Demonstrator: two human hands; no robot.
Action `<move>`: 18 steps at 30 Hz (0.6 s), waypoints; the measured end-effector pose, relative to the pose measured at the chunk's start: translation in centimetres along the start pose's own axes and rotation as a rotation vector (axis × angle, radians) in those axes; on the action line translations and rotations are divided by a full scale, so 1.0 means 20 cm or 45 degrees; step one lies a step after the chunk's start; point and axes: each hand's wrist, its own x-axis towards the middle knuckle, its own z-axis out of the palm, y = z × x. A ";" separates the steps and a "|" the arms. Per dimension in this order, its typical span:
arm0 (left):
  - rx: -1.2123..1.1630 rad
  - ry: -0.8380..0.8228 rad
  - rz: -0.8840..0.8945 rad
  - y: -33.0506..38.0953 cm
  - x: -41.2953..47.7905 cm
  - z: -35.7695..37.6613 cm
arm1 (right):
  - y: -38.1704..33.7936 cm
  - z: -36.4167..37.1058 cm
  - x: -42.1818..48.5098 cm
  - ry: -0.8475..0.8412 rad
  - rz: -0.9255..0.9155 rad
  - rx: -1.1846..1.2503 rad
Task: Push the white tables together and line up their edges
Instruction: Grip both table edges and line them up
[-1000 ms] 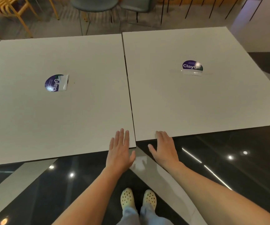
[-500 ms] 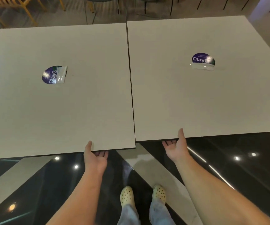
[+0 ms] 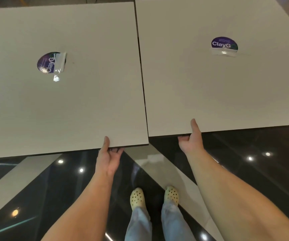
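Two white square tables stand side by side with only a thin dark seam between them. The left table has its near edge lower in the frame than that of the right table, so the near edges are stepped. My left hand grips the left table's near edge close to its right corner, thumb on top, fingers underneath. My right hand holds the right table's near edge the same way, a little right of its left corner.
Each tabletop carries a round purple sticker, one on the left table, one on the right. Below the tables lies a glossy black floor with a pale stripe. My feet in yellow clogs stand under the seam.
Both hands went from lying flat near the inner corners to gripping the near edges with thumbs on top. The camera has moved closer, and the left hand now holds nearer the corner.
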 end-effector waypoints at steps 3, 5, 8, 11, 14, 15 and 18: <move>-0.003 0.014 0.009 0.00 0.01 0.00 | 0.01 0.00 0.00 0.044 0.000 -0.003; -0.006 0.024 0.014 0.00 0.01 0.01 | 0.00 -0.01 0.00 0.054 -0.019 -0.007; -0.009 0.025 0.018 0.00 0.01 0.01 | 0.00 -0.03 -0.02 0.073 -0.028 -0.021; -0.030 0.035 0.025 0.00 0.02 0.01 | -0.01 -0.08 -0.03 0.092 -0.041 -0.012; -0.043 0.046 0.029 0.00 0.01 0.01 | -0.01 -0.12 -0.05 0.085 -0.052 -0.020; -0.043 0.054 0.031 0.00 0.01 0.01 | 0.00 -0.12 -0.06 0.085 -0.055 -0.028; -0.037 0.074 0.038 -0.01 0.01 0.03 | 0.03 -0.13 -0.09 0.102 -0.066 -0.060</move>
